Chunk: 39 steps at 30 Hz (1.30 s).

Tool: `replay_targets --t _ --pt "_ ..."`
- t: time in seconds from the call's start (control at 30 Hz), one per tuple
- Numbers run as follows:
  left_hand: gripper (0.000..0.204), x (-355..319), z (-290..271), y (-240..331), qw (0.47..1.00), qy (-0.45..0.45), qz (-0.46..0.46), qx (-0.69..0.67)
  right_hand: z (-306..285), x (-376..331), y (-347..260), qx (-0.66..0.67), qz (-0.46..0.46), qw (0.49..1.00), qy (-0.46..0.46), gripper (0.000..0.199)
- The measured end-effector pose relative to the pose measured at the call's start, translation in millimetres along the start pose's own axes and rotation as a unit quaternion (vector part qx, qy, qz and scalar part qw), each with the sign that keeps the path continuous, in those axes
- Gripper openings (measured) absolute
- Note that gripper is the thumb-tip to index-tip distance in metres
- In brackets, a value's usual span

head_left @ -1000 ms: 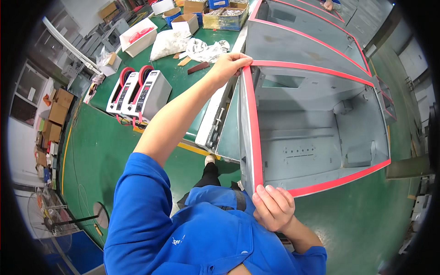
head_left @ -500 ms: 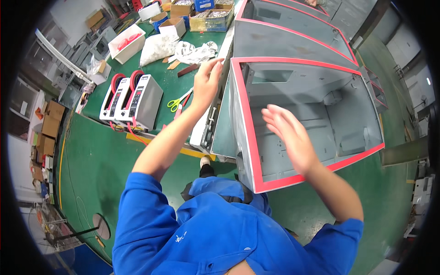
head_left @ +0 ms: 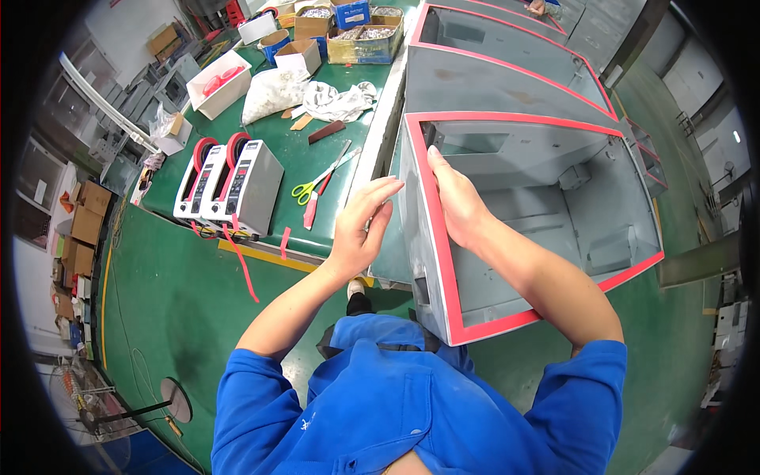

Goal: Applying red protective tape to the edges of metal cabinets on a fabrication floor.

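Observation:
A grey metal cabinet lies with its open front facing up, its rim covered by red tape. My right hand lies along the left stretch of that rim, fingers straight and together, apparently touching the tape. Just outside the cabinet's left wall is my left hand, fingers stretched and thumb apart, with nothing visible in it. Its palm faces the wall; whether its fingertips touch the metal I cannot tell.
Left on the green table stand two white tape dispensers with red rolls. Yellow-handled scissors and a red-handled knife lie near them. Another red-edged cabinet stands behind. A white bin and cartons are farther back.
My right hand has moved left from over the cabinet's opening to its left rim. My left hand has come down and nearer, beside the wall. The red strip at the dispensers hangs lower.

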<state>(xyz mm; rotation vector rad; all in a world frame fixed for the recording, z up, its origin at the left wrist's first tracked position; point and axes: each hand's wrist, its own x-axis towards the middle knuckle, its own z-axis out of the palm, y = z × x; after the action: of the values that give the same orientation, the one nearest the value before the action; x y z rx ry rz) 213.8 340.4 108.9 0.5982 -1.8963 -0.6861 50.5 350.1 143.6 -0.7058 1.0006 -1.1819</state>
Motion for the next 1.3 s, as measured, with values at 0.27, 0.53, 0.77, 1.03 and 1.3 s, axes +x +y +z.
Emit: replay_targets --t 0.27,0.53,0.77,1.03,1.3 --pt "0.029 -5 2 1 0.999 -0.033 0.014 0.006 9 -5 -5 -0.04 -0.003 0.999 0.022 0.062" --pt "0.034 -1 9 10 0.992 -0.055 0.104 0.055 12 -6 -4 -0.033 -0.012 0.999 0.037 0.06" --pt "0.038 -2 14 14 0.985 -0.067 0.13 0.089 12 -5 -3 -0.034 -0.013 0.998 0.05 0.056" --pt "0.042 -5 18 10 0.956 -0.103 0.214 0.174 21 -14 -11 -0.051 0.01 0.995 0.081 0.062" --pt "0.042 11 18 -9 0.94 -0.096 0.235 0.227 -2 -40 -24 -0.068 -0.076 0.992 0.072 0.069"
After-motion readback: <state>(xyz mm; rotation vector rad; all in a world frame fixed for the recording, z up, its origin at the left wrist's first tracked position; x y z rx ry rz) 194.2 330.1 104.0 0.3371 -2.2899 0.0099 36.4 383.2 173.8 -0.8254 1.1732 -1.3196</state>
